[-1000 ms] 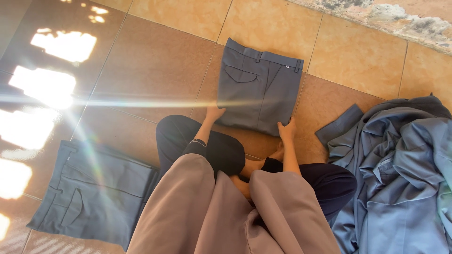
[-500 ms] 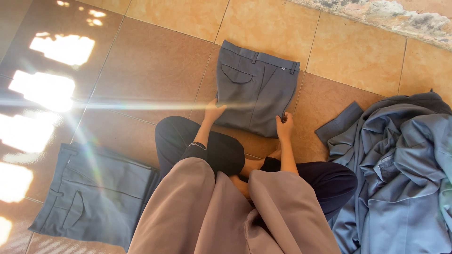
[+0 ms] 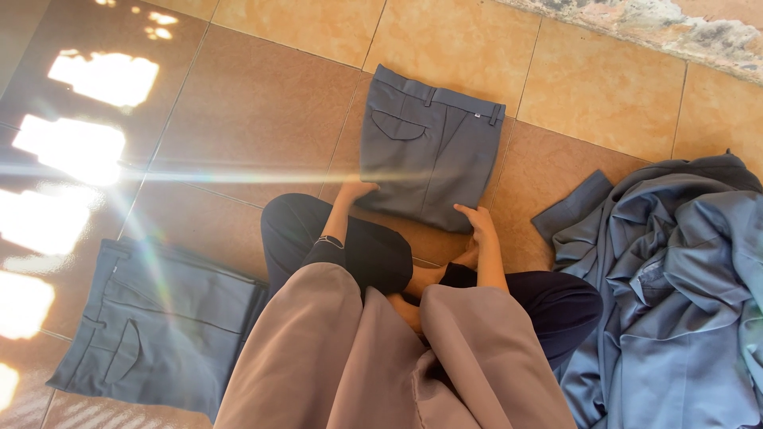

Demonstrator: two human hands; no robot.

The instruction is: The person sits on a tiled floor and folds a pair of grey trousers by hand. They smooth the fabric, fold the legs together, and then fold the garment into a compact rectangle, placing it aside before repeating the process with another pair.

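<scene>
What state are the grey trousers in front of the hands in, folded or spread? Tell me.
Folded. The grey trousers lie as a compact rectangle on the tiled floor, waistband at the far edge, both hands at the near edge.

Home floor, likely porch or courtyard: tan tiled floor (image 3: 286,87), sun patches (image 3: 103,79), rough weathered wall base (image 3: 652,24), heap of grey clothes (image 3: 675,286), person sitting cross-legged.

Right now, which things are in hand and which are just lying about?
In hand:
- folded grey trousers on the floor tiles
- left hand on their near left edge
- right hand at their near right corner

Lying about:
- second folded pair, at the person's left
- heap of blue-grey garments, at the right
</scene>
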